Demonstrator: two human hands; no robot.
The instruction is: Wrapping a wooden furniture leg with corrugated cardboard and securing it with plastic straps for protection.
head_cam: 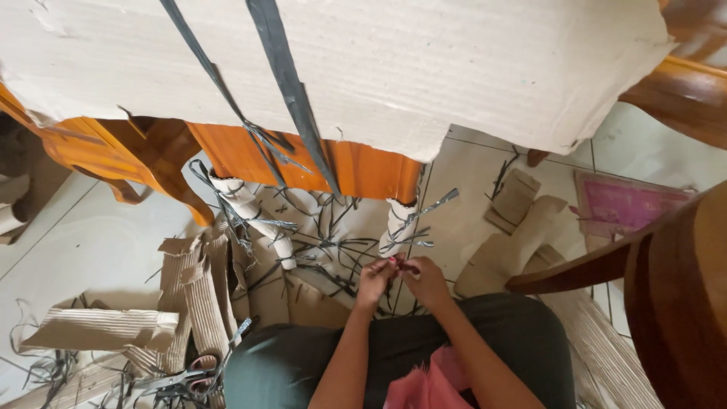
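My left hand (374,279) and my right hand (424,279) meet fingertip to fingertip low in the middle of the head view, both pinching a dark strap end (399,264). The strap runs up toward the right wrapped chair leg (399,221), which is bound in pale paper with dark straps (415,235) looped around it. A second wrapped leg (254,213) slants to the left. Above both, an orange wooden chair (356,168) sits under a big corrugated cardboard sheet (394,68) crossed by a black strap (291,91).
Torn cardboard pieces (189,295) and cut strap scraps litter the tiled floor. Scissors (198,375) lie at the lower left. A dark wooden chair arm (606,257) curves in at right, near a pink packet (632,204). More cardboard (515,242) lies behind my hands.
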